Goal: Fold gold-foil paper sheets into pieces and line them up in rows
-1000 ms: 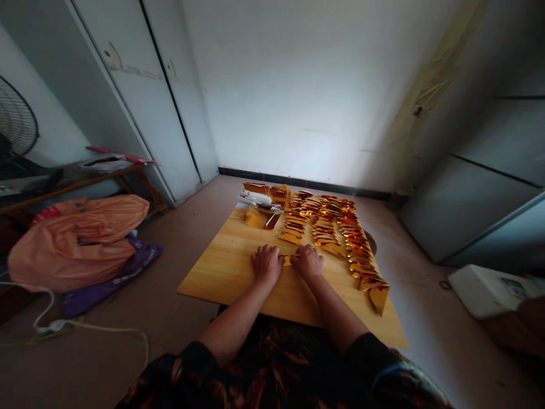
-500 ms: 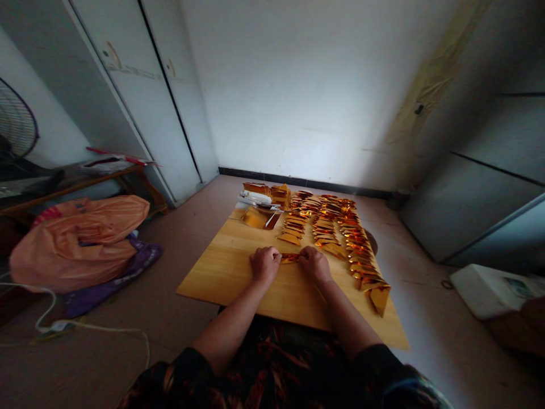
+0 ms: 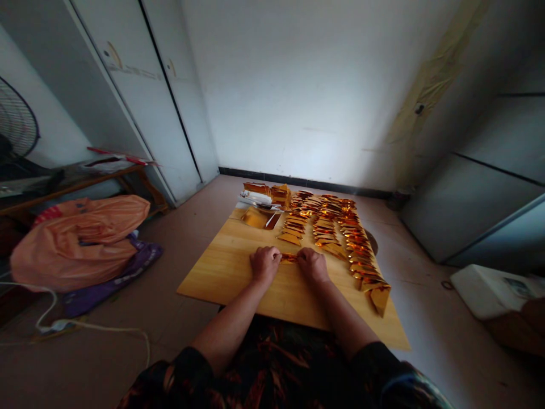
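Note:
Between my two hands a narrow strip of folded gold foil paper (image 3: 289,258) lies low over the wooden board (image 3: 221,267). My left hand (image 3: 265,263) is closed on its left end, fingers pinched together. At the right end my right hand (image 3: 313,264) pinches it the same way; the fingertips are partly hidden behind the knuckles. Rows of folded gold foil pieces (image 3: 326,230) stand beyond and to the right of my hands. A stack of flat gold foil sheets (image 3: 254,218) lies on the board's far left part.
White packets (image 3: 255,197) and more gold foil bundles (image 3: 280,195) sit at the board's far edge. To the left are an orange plastic bag (image 3: 80,244), a purple bag (image 3: 114,278), a low wooden table (image 3: 72,190) and a fan (image 3: 17,119). A white box (image 3: 489,291) stands at right.
My right hand has shifted slightly left, toward my left hand, and less of the foil strip shows between them. My left hand stays in place.

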Motion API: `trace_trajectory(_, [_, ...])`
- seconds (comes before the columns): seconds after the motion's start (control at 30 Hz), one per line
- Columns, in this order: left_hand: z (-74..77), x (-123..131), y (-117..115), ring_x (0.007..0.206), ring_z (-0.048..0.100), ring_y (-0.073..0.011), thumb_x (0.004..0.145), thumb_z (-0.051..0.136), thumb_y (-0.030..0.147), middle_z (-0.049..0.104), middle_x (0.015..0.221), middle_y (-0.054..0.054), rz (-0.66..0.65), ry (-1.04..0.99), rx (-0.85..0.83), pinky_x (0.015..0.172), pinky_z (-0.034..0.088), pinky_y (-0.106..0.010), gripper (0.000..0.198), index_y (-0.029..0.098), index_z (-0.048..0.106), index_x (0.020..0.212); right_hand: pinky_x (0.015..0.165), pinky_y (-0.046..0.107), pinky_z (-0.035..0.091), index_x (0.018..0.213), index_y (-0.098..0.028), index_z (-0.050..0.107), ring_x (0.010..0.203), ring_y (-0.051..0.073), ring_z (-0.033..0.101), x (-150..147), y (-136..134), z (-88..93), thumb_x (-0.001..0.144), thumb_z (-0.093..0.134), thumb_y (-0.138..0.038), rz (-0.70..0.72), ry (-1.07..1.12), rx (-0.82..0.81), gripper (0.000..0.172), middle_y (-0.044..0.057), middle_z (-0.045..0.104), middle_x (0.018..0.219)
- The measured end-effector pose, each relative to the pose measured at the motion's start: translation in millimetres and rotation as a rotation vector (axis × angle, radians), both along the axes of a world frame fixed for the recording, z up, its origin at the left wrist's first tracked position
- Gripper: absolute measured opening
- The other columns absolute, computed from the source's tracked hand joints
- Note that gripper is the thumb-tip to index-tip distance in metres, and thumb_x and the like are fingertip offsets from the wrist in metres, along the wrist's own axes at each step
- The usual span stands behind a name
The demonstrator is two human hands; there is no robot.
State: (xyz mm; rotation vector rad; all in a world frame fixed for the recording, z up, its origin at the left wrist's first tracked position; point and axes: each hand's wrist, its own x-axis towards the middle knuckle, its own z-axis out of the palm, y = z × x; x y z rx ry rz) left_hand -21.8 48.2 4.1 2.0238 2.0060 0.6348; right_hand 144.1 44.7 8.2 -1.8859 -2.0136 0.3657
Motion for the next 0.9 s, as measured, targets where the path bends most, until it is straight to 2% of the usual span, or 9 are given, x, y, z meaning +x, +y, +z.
trace_trajectory(0.3, [0.5,1,0,0.094,0.058,-0.0189,0.083,0.059,0.029,0.072,0.091,0.0,-0.005,0.01,-0.002,0.076,0.033,-0.03,0.011,0.024,0.068,0.079,0.078,0.023,0.035,0.09,-0.021,0.067,0.087,0.015,0.061,-2,-3,1.3,0.087,0.048,-0.018,-0.021,-0.014,0.027,0.02,0.002,0.07,0.093])
trace_trajectory(0.37, [-1.5,0,0,0.093,0.058,-0.0185,0.081,0.062,0.029,0.071,0.092,0.0,-0.009,-0.017,0.022,0.077,0.034,-0.03,0.008,0.024,0.068,0.084,0.078,0.022,0.035,0.09,-0.02,0.067,0.087,0.014,0.06,0,-4,0.9,0.086,0.049,-0.018,0.002,-0.013,0.05,0.019,0.002,0.07,0.092])
trace_trajectory(0.5, [-4.1,-4,-1,0.096,0.058,-0.0181,0.076,0.066,0.021,0.07,0.097,0.0,-0.04,-0.05,0.041,0.082,0.036,-0.029,0.019,0.026,0.067,0.094,0.077,0.022,0.035,0.093,-0.022,0.068,0.084,0.014,0.059,3,-5,-2.7,0.084,0.052,-0.021,0.026,-0.016,0.096,0.018,0.002,0.067,0.092])
trace_trajectory(0.63, [-3.4,-9,-2,0.098,0.057,-0.0181,0.077,0.063,0.016,0.068,0.098,0.0,-0.069,-0.041,0.023,0.085,0.037,-0.029,0.016,0.025,0.068,0.089,0.076,0.022,0.035,0.095,-0.023,0.069,0.083,0.014,0.058,3,-7,-2.8,0.084,0.052,-0.019,0.058,-0.044,0.105,0.021,0.003,0.066,0.095])
trace_trajectory(0.9, [-3.2,-11,3,0.101,0.054,-0.0202,0.08,0.061,0.022,0.067,0.098,-0.002,-0.095,0.063,-0.004,0.084,0.037,-0.032,0.012,0.028,0.072,0.083,0.077,0.023,0.033,0.094,-0.022,0.07,0.087,0.014,0.057,2,-9,4.3,0.086,0.049,-0.019,0.08,-0.1,0.086,0.022,0.003,0.065,0.094])
